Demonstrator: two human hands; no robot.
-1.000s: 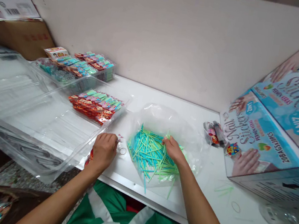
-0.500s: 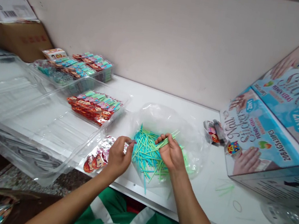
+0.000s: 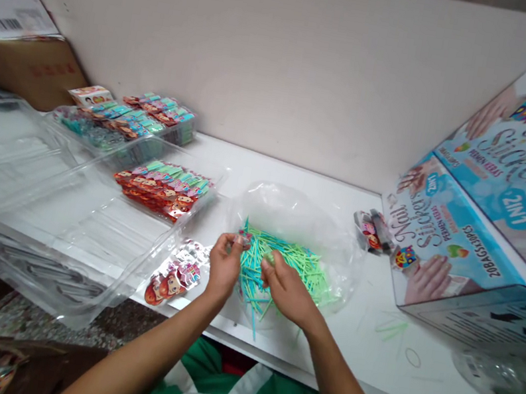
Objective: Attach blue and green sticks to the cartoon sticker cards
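A clear plastic bag (image 3: 301, 210) lies spread open on the table, full of thin green and blue sticks (image 3: 307, 265). Over its left side, my left hand (image 3: 225, 264) is closed in a pinch on a small clear and reddish piece, too small to name. My right hand (image 3: 290, 292) is just beside it, above the pile, with its fingers closed around a few green sticks (image 3: 269, 257); most of their length is hidden. Left of my left hand lie printed foil packets (image 3: 173, 281) with a red-haired cartoon figure.
A clear plastic tray (image 3: 98, 243) extends leftward past the table's front edge. Behind it are boxes of filled packets (image 3: 163, 190). Blue nail sticker cartons (image 3: 458, 236) stand at right, with small dark packets (image 3: 372, 232) nearby. Loose green sticks and a rubber band (image 3: 413, 358) lie at right.
My right hand has turned over, palm downward, and come down and left with the green sticks. My left hand has moved up and slightly right, so both hands are closer together.
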